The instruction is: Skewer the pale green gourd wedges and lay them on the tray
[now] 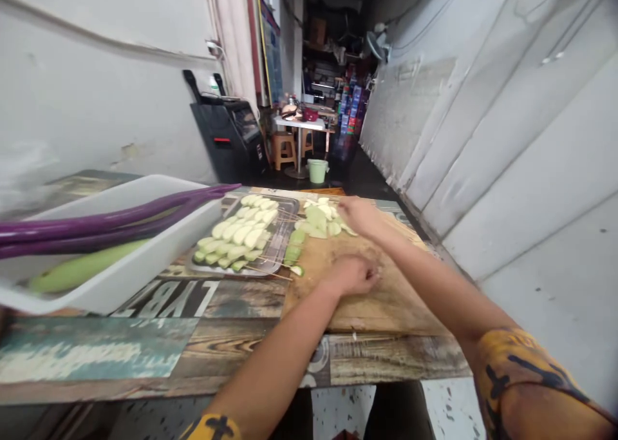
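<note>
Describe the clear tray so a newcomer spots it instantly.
Find the patterned table, with a white bin on the left and a wooden cutting board on the right. Between them sits the tray: unlike both neighbours, it's see-through, with rows of skewered pale green slices.

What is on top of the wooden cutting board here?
On the cutting board, pale slices lie toward the far end, green-skinned pieces at the left edge. Anything under the slices, left hand or right hand is covered.
</note>
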`<action>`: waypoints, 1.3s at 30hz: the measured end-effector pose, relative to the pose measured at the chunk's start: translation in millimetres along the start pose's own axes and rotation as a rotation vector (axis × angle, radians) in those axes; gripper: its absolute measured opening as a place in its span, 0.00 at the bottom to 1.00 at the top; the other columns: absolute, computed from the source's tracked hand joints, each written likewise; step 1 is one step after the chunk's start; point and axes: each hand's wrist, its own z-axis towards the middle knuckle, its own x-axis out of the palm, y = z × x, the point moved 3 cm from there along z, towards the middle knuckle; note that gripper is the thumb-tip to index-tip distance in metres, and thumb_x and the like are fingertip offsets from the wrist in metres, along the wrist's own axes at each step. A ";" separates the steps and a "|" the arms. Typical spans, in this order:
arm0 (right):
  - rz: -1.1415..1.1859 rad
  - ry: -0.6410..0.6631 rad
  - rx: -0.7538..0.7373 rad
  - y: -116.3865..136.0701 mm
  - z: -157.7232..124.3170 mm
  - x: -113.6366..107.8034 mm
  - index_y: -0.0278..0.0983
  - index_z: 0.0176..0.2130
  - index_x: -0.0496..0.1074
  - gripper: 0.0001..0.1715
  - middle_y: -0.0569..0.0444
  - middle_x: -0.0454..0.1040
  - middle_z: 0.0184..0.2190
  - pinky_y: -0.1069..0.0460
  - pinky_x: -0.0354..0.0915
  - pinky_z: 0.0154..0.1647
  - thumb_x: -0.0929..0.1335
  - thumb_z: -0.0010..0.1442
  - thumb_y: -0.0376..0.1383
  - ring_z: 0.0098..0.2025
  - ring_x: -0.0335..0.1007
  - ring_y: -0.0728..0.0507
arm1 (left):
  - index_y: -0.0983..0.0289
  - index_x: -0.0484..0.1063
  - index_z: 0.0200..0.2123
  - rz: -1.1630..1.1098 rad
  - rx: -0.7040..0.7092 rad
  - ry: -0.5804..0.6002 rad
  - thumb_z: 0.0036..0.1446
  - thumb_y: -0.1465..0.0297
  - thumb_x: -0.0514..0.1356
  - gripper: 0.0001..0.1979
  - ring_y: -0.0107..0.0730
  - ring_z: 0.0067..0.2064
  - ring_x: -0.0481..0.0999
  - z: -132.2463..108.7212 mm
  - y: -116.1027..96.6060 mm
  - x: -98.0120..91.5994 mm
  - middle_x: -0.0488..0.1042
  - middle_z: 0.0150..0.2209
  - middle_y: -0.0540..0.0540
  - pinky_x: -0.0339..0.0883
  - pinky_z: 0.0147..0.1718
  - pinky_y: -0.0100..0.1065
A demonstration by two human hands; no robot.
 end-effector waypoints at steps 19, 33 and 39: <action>-0.135 0.117 0.451 -243.2 -9.5 71.2 0.32 0.37 0.74 0.14 0.40 0.73 0.39 0.50 0.62 0.40 0.63 0.53 0.34 0.44 0.68 0.38 | 0.63 0.69 0.22 0.726 0.151 0.161 0.55 0.61 0.49 0.17 0.27 0.27 0.66 -2.8 -19.6 -1.0 0.72 0.25 0.51 0.51 0.26 0.29; 0.046 -0.184 0.444 -227.7 -28.9 45.9 0.33 0.31 0.73 0.14 0.43 0.75 0.34 0.53 0.61 0.37 0.61 0.55 0.35 0.39 0.69 0.42 | 0.63 0.69 0.23 0.708 0.176 0.137 0.54 0.60 0.49 0.16 0.28 0.27 0.67 -2.9 -17.8 -1.1 0.73 0.25 0.52 0.52 0.26 0.29; 0.619 -0.347 0.442 -170.7 -55.3 38.0 0.33 0.38 0.65 0.11 0.51 0.74 0.28 0.56 0.62 0.23 0.58 0.55 0.33 0.22 0.66 0.51 | 0.63 0.70 0.25 0.692 0.175 0.109 0.55 0.60 0.49 0.16 0.29 0.28 0.69 -4.2 -17.3 2.0 0.73 0.26 0.52 0.56 0.28 0.28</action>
